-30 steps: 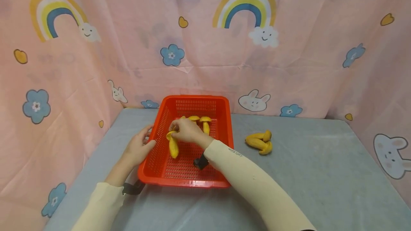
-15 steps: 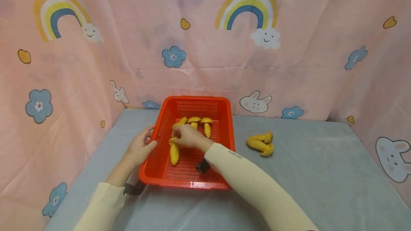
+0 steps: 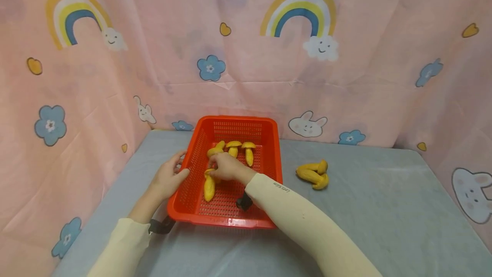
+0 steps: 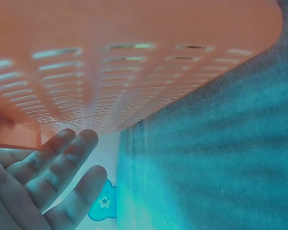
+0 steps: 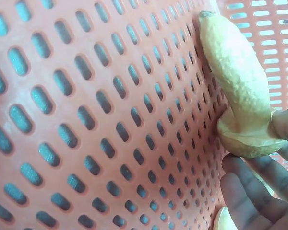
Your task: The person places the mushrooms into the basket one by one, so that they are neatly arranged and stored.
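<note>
Inside the red plastic basket, my right hand pinches a yellow mushroom by its cap end. In the right wrist view the mushroom lies against the perforated basket floor, its bumpy stem pointing away, with the thumb on one side of the cap and fingertips on the other. My left hand is at the basket's left rim, thumb near the top edge. From the left wrist, that hand's fingers extend loosely beside the outer basket wall; the thumb is hidden.
Several more yellow mushrooms lie toward the back of the basket. Two others rest together on the grey tabletop, right of the basket. A pink printed curtain hangs behind and along the sides.
My right hand has lowered the mushroom to the basket floor and come slightly nearer, uncovering a mushroom behind it. The left hand stays at the rim. The head view has shifted slightly.
</note>
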A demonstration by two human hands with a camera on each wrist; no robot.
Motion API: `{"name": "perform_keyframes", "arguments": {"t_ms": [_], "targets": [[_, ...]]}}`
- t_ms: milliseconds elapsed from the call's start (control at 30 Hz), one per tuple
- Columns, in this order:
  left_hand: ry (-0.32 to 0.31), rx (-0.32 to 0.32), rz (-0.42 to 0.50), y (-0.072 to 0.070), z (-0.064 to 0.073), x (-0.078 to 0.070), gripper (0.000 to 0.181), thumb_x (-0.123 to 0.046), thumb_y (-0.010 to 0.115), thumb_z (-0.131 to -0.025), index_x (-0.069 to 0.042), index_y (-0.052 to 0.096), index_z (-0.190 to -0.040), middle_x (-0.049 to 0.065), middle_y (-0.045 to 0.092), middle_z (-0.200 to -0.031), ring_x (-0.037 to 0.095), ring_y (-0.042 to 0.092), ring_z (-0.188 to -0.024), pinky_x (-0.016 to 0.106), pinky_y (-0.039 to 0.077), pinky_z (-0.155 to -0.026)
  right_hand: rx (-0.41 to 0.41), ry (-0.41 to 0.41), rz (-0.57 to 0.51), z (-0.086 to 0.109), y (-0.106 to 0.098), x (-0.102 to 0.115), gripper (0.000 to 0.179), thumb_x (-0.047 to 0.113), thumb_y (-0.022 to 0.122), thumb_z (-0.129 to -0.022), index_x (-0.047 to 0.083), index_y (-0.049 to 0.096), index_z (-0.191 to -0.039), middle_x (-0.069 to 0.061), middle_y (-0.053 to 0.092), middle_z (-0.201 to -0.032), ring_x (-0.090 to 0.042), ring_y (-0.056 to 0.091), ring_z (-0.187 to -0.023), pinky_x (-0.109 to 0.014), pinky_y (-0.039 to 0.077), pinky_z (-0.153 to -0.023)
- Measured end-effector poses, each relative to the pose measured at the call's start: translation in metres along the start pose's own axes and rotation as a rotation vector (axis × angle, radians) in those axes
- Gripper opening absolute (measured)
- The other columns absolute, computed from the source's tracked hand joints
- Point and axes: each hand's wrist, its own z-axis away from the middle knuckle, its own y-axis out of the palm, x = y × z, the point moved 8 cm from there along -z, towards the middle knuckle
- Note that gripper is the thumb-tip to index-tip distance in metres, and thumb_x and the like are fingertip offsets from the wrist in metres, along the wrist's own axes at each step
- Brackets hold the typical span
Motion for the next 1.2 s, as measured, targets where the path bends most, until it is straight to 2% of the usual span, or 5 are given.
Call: {"name": "perform_keyframes", "arguments": {"t_ms": [533,700,900,1100,1200], "targets": [[-0.002,-0.004,-0.001,0.0,-0.002,0.0,0.062,-0.014,0.051,-0.093,-0.007,0.03,-0.15,0.024,0.055,-0.129,0.033,0.067,-0.099,0.04,0.06,-0.071,0.029,0.011,-0.026,0.001,-0.001,-0.004,0.016,0.02,0.067,-0.089,0.009,0.067,-0.1,-0.002,0.067,-0.082,-0.008,0.055,-0.065,-0.02,0.044,-0.06],[-0.012,-0.003,0.005,0.0,-0.001,0.0,0.061,-0.014,0.051,-0.093,-0.008,0.03,-0.15,0.024,0.055,-0.13,0.033,0.067,-0.099,0.04,0.06,-0.071,0.015,0.01,-0.034,0.002,-0.005,-0.003,0.019,0.024,0.069,-0.087,0.012,0.068,-0.101,-0.001,0.069,-0.089,-0.01,0.061,-0.076,-0.023,0.049,-0.068],[-0.019,0.006,0.01,0.001,0.0,0.0,0.062,-0.013,0.051,-0.093,-0.007,0.029,-0.15,0.025,0.054,-0.13,0.033,0.067,-0.099,0.041,0.06,-0.071,-0.003,0.02,-0.127,0.004,-0.014,0.0,0.027,0.024,0.069,-0.088,0.01,0.066,-0.111,-0.004,0.069,-0.109,-0.017,0.063,-0.101,-0.03,0.053,-0.085],[-0.025,0.005,0.005,0.0,0.0,-0.001,0.061,-0.014,0.051,-0.093,-0.007,0.029,-0.15,0.024,0.054,-0.13,0.034,0.067,-0.1,0.042,0.06,-0.073,-0.017,0.026,-0.229,0.007,-0.029,0.007,0.03,0.022,0.068,-0.088,0.009,0.064,-0.115,-0.008,0.067,-0.114,-0.021,0.064,-0.103,-0.032,0.055,-0.081],[-0.027,0.004,0.001,0.0,0.0,-0.001,0.061,-0.014,0.051,-0.093,-0.007,0.029,-0.15,0.024,0.055,-0.13,0.032,0.067,-0.099,0.042,0.06,-0.073,-0.036,0.03,-0.234,0.009,-0.038,0.009,0.03,0.024,0.068,-0.088,0.011,0.065,-0.114,-0.006,0.067,-0.112,-0.02,0.064,-0.102,-0.032,0.055,-0.081]]}}
